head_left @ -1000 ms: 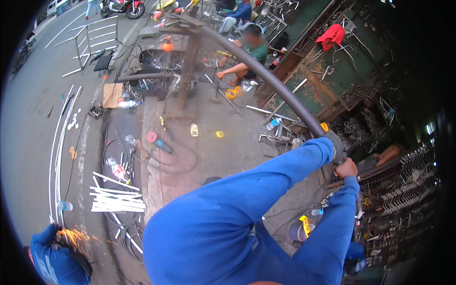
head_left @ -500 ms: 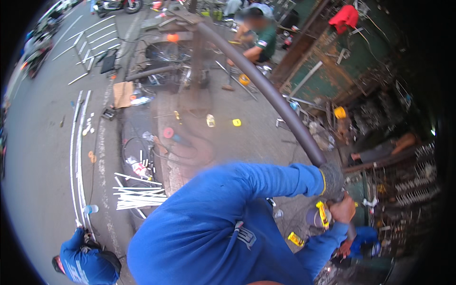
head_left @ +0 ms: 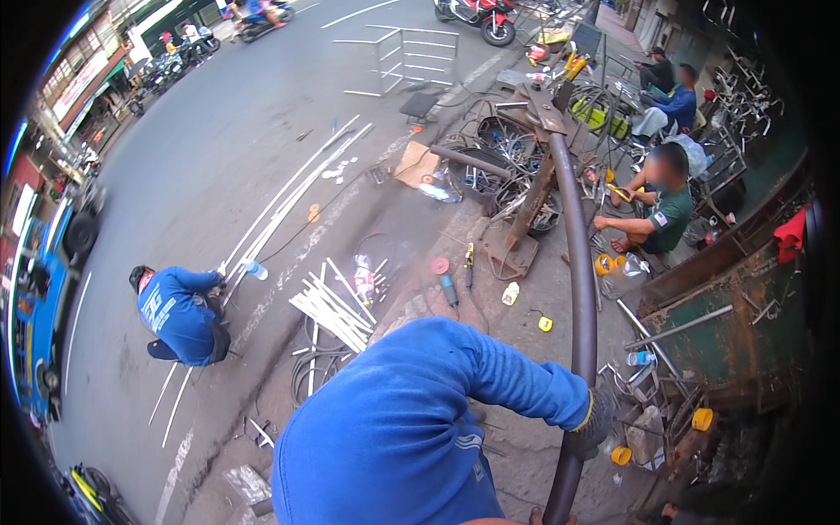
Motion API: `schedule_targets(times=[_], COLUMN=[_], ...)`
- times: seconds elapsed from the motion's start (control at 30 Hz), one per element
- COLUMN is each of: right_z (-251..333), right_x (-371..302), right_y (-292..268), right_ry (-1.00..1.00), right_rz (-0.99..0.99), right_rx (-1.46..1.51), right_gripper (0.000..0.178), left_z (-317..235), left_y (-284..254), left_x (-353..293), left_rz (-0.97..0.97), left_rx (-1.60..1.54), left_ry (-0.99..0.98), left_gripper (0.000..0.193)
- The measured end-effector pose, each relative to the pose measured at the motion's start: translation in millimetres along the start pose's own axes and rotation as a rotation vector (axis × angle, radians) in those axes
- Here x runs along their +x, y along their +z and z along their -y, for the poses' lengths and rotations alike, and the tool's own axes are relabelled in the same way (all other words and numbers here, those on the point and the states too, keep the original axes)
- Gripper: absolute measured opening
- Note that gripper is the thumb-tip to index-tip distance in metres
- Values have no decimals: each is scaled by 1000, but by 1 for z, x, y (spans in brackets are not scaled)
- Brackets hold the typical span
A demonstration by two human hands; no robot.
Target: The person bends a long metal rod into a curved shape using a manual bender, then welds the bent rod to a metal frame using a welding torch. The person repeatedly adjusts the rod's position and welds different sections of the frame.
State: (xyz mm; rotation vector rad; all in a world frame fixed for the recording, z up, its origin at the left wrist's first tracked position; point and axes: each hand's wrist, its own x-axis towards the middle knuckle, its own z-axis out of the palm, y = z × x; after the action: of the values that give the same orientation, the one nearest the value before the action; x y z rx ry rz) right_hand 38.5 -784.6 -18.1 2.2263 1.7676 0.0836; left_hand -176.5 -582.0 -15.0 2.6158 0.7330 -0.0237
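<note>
Long dark curved steel pipe (head_left: 581, 289) dominates our view: it rises from the lower edge near our body and arcs away to a rusty metal bending frame (head_left: 525, 219) standing on the pavement. We judge it heavy and stiff, hard to swing alone, its smooth round wall likely to slip unless gripped firmly; the near end, where leverage is greatest, looks the best place to hold. Our left arm, in a blue sleeve (head_left: 455, 394), crosses in front, and our gloved left hand (head_left: 595, 420) is wrapped closed around the pipe low down. Our right hand (head_left: 535, 518) shows only as a sliver at the bottom edge, just beside the pipe; we cannot tell whether it grips. Beyond, a bundle of white metal strips (head_left: 332, 306) lies on the ground, and a small yellow tape measure (head_left: 545, 324) sits near the pipe. The pipe's lowest end is cut off, and its far joint with the frame is hard to make out among the clutter.
</note>
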Motion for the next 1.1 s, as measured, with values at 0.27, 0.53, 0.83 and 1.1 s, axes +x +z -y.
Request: schedule_targets(times=[0.27,0.53,0.83,1.1], right_z=[14,37,37,160], right_x=[13,-2,-13,-157], right_y=[-22,-12,4,-41], right_ry=[-74,227,315,461], right_rz=[37,-84,-217,-258], right_rx=[227,281,152,104], right_gripper=[62,59,73,60], left_z=[-19,-28,-23,-34], left_y=[20,47,54,50], left_x=[1,-8,-17,-156], left_rz=[-147,-574,-629,-450], left_rx=[-29,10,202,159], left_ry=[-12,56,223,306], left_gripper=[53,50,24,28])
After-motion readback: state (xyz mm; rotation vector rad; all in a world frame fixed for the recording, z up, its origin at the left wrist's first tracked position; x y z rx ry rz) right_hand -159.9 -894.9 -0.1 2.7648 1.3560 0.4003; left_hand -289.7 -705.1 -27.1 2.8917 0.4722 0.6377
